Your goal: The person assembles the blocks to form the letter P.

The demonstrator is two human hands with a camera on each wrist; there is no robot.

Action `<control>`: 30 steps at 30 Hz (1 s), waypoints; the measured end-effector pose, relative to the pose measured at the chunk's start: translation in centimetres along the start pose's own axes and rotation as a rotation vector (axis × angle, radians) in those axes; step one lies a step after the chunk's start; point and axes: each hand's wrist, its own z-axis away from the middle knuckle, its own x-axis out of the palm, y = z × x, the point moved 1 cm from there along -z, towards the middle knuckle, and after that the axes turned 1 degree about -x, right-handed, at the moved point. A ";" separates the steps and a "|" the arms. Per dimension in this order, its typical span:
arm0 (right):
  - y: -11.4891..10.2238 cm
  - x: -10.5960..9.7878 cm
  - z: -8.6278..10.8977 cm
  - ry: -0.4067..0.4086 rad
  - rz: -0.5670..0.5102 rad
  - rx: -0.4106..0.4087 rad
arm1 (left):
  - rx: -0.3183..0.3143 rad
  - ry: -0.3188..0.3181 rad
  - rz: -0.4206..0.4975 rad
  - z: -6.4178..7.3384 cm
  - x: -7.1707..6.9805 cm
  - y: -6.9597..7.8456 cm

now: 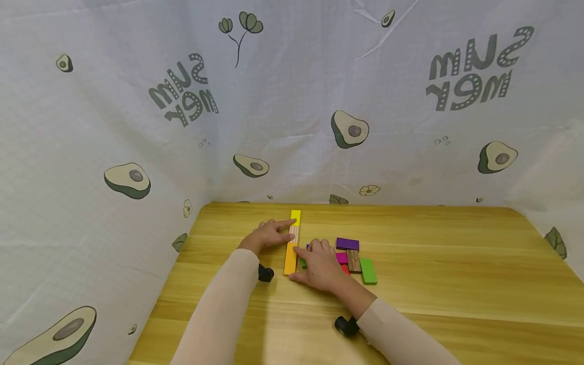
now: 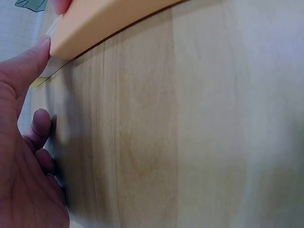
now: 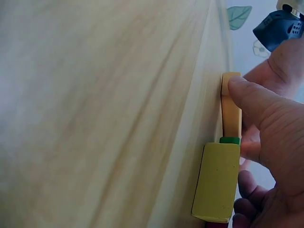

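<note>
A straight row of small wooden blocks lies on the table, with a yellow block [image 1: 295, 215] at the far end, a pale striped wood block [image 1: 294, 232] in the middle and an orange block [image 1: 290, 263] nearest me. My left hand [image 1: 266, 235] reaches in from the left, its extended index finger at the yellow block and its thumb at the striped one. With thumb at the near end and index finger towards the far end, my right hand [image 1: 321, 266] holds the orange block. Beside that hand, a yellowish block [image 3: 216, 183] and a green edge [image 3: 230, 140] show in the right wrist view.
Right of the right hand lie a purple block [image 1: 348, 244], a dark brown wood block [image 1: 353, 261], a magenta block [image 1: 341, 258], a red block [image 1: 346, 269] and a green block [image 1: 368, 271]. A patterned white curtain [image 1: 292, 101] hangs behind the table [image 1: 456, 284].
</note>
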 end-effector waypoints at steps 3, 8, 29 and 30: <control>0.0 0.0 0.0 0.002 0.003 0.000 | 0.003 -0.003 0.002 -0.1 0.0 0.0; -0.1 -0.2 0.0 0.009 0.025 -0.013 | 0.007 -0.002 0.006 -0.2 0.0 -0.1; -0.2 -0.2 -0.1 -0.004 0.084 -0.057 | -0.005 -0.008 0.001 -0.3 0.0 -0.1; -0.2 -0.2 -0.1 -0.004 0.079 -0.058 | -0.004 -0.009 0.002 -0.3 0.0 -0.1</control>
